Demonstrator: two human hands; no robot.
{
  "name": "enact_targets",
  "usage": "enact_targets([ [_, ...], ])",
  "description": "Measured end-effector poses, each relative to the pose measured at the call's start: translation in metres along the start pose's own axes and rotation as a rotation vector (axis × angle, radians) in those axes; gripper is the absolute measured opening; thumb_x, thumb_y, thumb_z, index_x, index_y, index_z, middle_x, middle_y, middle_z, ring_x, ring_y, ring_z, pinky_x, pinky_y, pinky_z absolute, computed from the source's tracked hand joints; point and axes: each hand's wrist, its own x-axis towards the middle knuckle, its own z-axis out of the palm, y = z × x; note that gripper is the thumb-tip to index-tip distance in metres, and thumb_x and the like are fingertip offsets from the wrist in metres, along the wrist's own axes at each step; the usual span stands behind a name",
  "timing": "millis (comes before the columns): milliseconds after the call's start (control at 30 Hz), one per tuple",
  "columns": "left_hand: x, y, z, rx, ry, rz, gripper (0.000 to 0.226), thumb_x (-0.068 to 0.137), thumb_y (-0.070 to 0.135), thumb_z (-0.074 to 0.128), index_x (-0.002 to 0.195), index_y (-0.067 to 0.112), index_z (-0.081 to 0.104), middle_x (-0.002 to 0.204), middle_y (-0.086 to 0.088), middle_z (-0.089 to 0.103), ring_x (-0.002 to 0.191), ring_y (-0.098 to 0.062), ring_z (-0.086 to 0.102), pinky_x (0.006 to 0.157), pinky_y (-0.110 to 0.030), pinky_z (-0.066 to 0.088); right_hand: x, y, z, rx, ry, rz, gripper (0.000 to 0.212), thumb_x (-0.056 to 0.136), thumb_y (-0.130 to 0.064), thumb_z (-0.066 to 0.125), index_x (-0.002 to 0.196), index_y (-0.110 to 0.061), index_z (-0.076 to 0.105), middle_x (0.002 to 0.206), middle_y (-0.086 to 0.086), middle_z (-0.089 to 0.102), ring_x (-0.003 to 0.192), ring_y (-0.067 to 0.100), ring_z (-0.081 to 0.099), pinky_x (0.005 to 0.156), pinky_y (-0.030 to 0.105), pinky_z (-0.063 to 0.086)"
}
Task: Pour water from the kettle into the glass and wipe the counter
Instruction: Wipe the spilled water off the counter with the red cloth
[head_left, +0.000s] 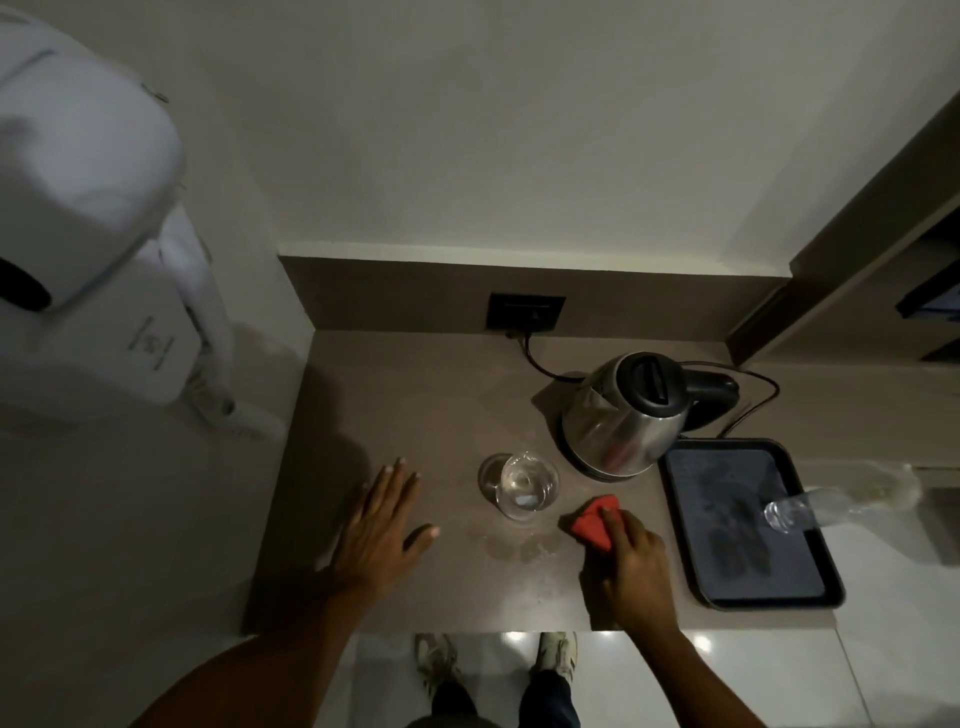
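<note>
The right hand (631, 553) presses its curled fingers (613, 522) on a red cloth (592, 522) on the surface (415, 395), right of the glass (519, 486); the kettle (623, 415) stands beyond. The left hand (382, 525) lies flat, fingers spread.

- Glass (518, 486) stands on the counter (415, 395), between both hands' fingers.
- Kettle (626, 413) beyond the right fingers (615, 525); cloth (592, 522) under them; tray (748, 522) rightward.
</note>
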Motion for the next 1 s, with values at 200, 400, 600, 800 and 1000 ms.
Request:
enact_targets([
  [200, -0.013, -0.012, 0.02, 0.093, -0.048, -0.002, 0.082, 0.092, 0.073, 0.018, 0.154, 0.019, 0.017, 0.163, -0.011, 0.014, 0.149, -0.026, 0.008, 0.118, -0.042, -0.001, 0.013, -0.028, 0.018, -0.062, 0.087, 0.1, 0.08, 0.075, -0.024, 0.078, 0.143, -0.007, 0.04, 0.145, 0.025, 0.043, 0.121, 0.052, 0.043, 0.095, 0.065, 0.04],
  [400, -0.013, -0.016, 0.031, 0.077, 0.027, -0.007, 0.08, 0.091, 0.069, 0.029, 0.155, 0.025, 0.013, 0.165, -0.005, 0.005, 0.151, -0.023, 0.004, 0.119, -0.047, 0.004, 0.008, -0.039, 0.033, -0.018, 0.119, 0.116, 0.076, 0.075, -0.022, 0.076, 0.142, -0.007, 0.043, 0.145, 0.024, 0.043, 0.121, 0.051, 0.042, 0.093, 0.063, 0.04],
  [600, -0.015, -0.016, 0.035, 0.054, 0.058, -0.002, 0.081, 0.089, 0.066, 0.037, 0.155, 0.023, 0.019, 0.165, -0.006, 0.009, 0.151, -0.023, 0.006, 0.119, -0.048, 0.009, -0.026, -0.062, 0.053, -0.014, 0.076, -0.047, 0.084, 0.064, -0.017, 0.083, 0.139, -0.006, 0.047, 0.143, 0.023, 0.046, 0.119, 0.044, 0.044, 0.088, 0.058, 0.046],
  [800, -0.012, -0.015, 0.033, 0.07, 0.047, -0.011, 0.082, 0.088, 0.067, 0.036, 0.155, 0.023, 0.018, 0.165, -0.006, 0.007, 0.151, -0.023, 0.005, 0.119, -0.05, 0.009, -0.062, -0.087, 0.072, 0.013, -0.089, -0.271, 0.099, 0.05, -0.01, 0.077, 0.143, -0.014, 0.043, 0.145, 0.013, 0.046, 0.121, 0.035, 0.04, 0.086, 0.05, 0.05],
  [1000, -0.013, -0.016, 0.033, 0.059, 0.057, -0.007, 0.081, 0.089, 0.066, 0.037, 0.155, 0.024, 0.017, 0.165, -0.006, 0.008, 0.151, -0.023, 0.005, 0.119, -0.049, 0.01, -0.051, -0.09, 0.047, 0.036, -0.192, -0.435, 0.09, 0.055, -0.012, 0.066, 0.142, -0.023, 0.042, 0.143, 0.004, 0.049, 0.121, 0.027, 0.039, 0.088, 0.046, 0.052],
])
